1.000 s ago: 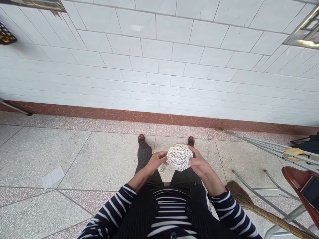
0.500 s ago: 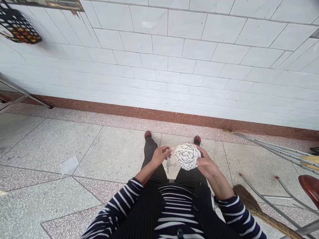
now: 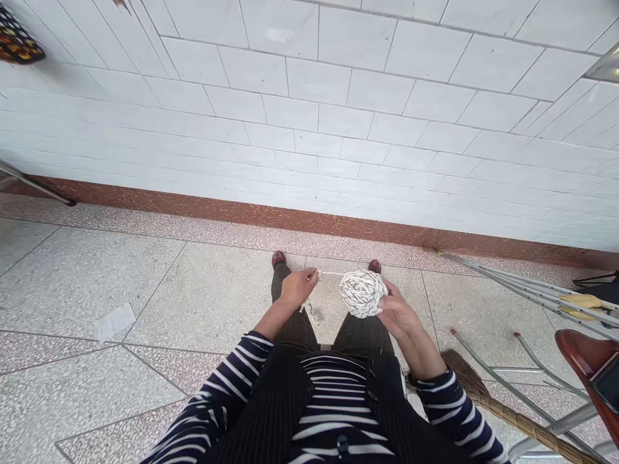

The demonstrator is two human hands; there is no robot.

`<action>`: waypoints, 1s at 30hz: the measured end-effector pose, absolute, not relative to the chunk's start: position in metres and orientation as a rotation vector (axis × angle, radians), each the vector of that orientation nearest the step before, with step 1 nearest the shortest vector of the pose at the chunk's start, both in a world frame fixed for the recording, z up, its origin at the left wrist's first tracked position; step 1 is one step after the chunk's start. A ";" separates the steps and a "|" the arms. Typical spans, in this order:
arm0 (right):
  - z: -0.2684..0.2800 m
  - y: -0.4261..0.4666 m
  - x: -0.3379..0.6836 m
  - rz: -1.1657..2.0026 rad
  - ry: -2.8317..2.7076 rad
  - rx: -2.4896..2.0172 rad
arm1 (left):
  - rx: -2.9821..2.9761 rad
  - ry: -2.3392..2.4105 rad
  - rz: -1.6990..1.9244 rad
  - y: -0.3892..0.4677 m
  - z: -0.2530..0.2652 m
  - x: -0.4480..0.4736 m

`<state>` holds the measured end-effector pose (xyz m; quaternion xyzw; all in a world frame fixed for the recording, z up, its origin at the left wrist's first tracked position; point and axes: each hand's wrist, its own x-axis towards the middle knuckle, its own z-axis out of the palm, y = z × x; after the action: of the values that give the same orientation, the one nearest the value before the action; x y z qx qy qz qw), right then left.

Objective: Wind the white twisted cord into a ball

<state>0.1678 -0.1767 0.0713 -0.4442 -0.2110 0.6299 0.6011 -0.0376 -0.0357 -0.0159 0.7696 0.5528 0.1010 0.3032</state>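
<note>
A ball of white cord with dark flecks [image 3: 362, 294] is gripped along its right side by my right hand [image 3: 400, 312], with the thumb in front and the fingers partly hidden behind it. My left hand [image 3: 296, 288] pinches the cord's loose strand [image 3: 331, 273], which runs taut and nearly level to the ball. Below the left fingers dangles a frayed, tangled end of cord [image 3: 313, 313]. Both hands are held in front of my legs, above the floor.
A white tiled wall [image 3: 309, 116] with a reddish baseboard [image 3: 242, 212] stands ahead. On the right are crutches [image 3: 522, 281], a straw broom [image 3: 512, 419] and a metal-legged chair with a brown seat [image 3: 580, 354]. A piece of paper [image 3: 115, 322] lies on the floor at left.
My left hand has moved left, away from the ball, and the strand between them is now longer and taut. The right hand still holds the ball. The view has shifted slightly.
</note>
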 end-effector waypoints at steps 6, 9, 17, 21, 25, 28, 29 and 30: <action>0.081 -0.176 0.194 1.344 -0.414 -1.069 | 2.113 1.486 0.240 -0.018 -0.018 -0.049; 0.091 -0.176 0.212 1.233 -0.439 -1.098 | 2.087 1.527 0.232 -0.004 -0.012 -0.052; 0.108 -0.177 0.220 1.181 -0.514 -1.088 | 2.048 1.281 0.404 0.019 -0.021 -0.043; 0.120 -0.171 0.210 1.276 -0.558 -1.076 | 2.005 1.174 0.372 0.017 -0.035 -0.035; 0.140 -0.159 0.202 1.309 -0.643 -1.051 | 1.984 0.949 0.425 0.009 -0.038 -0.029; 0.154 -0.152 0.199 1.276 -0.681 -1.014 | 1.788 0.870 0.484 0.000 -0.039 -0.029; 0.158 -0.151 0.198 1.268 -0.682 -1.002 | 1.700 0.864 0.507 -0.003 -0.040 -0.029; 0.160 -0.150 0.196 1.264 -0.684 -0.993 | 1.630 0.866 0.522 -0.007 -0.042 -0.029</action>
<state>0.1963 -0.1495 0.1600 -0.4356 -0.3003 0.5546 0.6423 -0.0289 -0.0073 -0.0421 0.6957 0.3697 0.2226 0.5743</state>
